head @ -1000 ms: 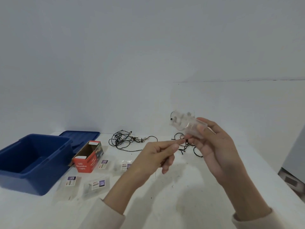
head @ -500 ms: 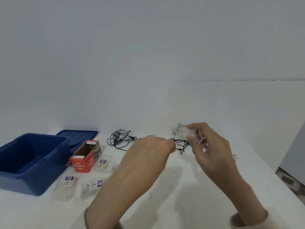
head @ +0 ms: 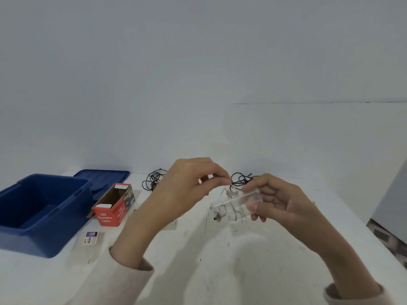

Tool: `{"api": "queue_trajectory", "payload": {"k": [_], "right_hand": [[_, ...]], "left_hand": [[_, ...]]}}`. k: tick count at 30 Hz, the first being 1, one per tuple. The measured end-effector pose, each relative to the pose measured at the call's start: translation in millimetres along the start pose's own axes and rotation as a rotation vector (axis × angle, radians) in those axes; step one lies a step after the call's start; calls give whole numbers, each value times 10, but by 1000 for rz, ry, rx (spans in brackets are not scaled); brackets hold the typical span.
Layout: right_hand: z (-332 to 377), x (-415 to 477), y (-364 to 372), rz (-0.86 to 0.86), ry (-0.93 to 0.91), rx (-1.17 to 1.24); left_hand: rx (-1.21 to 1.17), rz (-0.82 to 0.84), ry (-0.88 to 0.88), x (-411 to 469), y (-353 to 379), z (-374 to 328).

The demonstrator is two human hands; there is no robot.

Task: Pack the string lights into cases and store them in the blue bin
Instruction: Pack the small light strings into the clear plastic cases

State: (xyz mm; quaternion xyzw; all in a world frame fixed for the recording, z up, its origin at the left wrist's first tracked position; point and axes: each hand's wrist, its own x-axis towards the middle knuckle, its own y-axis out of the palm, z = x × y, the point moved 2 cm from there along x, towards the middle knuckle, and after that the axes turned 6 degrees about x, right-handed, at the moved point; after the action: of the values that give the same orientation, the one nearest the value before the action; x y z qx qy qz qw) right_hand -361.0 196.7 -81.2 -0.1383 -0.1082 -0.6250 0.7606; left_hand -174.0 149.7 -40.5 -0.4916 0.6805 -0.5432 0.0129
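Sideways, the clear case lies clasped in the right grip, left grip pinching wire above.

**Pale wall, scuffed white table**

A plain pale wall fills the upper half, lit softly and evenly. A thin dark seam runs level across its right part. Below it, a white table shows scuffs and dark specks. At the far right stands a grey panel, with dark patterned floor beneath it.
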Motion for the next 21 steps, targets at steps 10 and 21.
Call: {"api": "queue_trajectory", "payload": {"k": [10,21], "right_hand": [[0,4,19,60,40,-28],[50,-17,23,82,41,-38]], "left_hand": [[-35,34,9,-40,-24,-80],[41,41,44,-21,-23,-145]]}}
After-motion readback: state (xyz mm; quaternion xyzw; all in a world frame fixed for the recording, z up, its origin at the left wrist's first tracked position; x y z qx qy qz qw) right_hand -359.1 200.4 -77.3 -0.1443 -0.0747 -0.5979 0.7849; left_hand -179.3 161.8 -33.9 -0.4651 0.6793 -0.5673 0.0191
